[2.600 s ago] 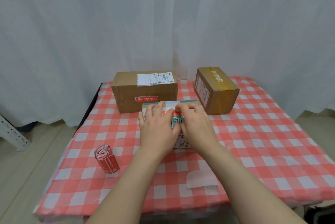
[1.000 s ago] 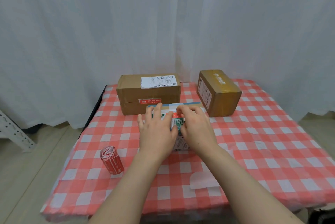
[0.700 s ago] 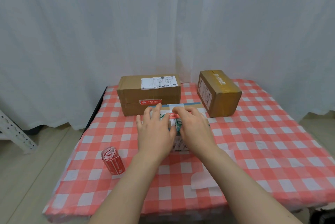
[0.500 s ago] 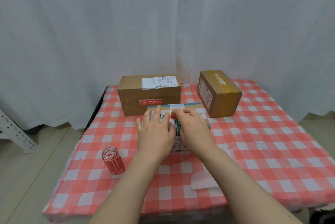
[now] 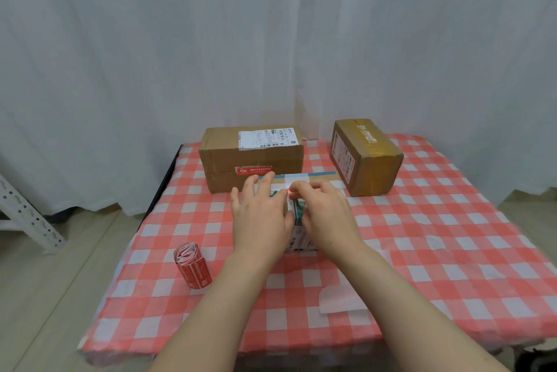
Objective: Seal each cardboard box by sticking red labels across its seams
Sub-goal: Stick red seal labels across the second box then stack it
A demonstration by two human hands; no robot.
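Well left of the fingers and nearer the person, a roll of red labels [image 5: 193, 267] lies on the checked desk [image 5: 437, 236]. Just beyond the fingers stands a big cardboard box [image 5: 229, 157] with one red sticker [image 5: 253, 170] across its front seam. The left hand [image 5: 260, 218] lies flat on a small box [image 5: 316, 180], its fingers [image 5: 266, 183] straight and relaxed. A red label [image 5: 291, 190] sits on the box top between the two hands. The right hand [image 5: 327, 218] has bent fingers [image 5: 304, 187] with their tips at this label; whether they press or pinch it I cannot tell. Behind the right wrist lies a white paper scrap [image 5: 340, 299]. Right of and beyond the fingers stands a taped box [image 5: 370, 166].
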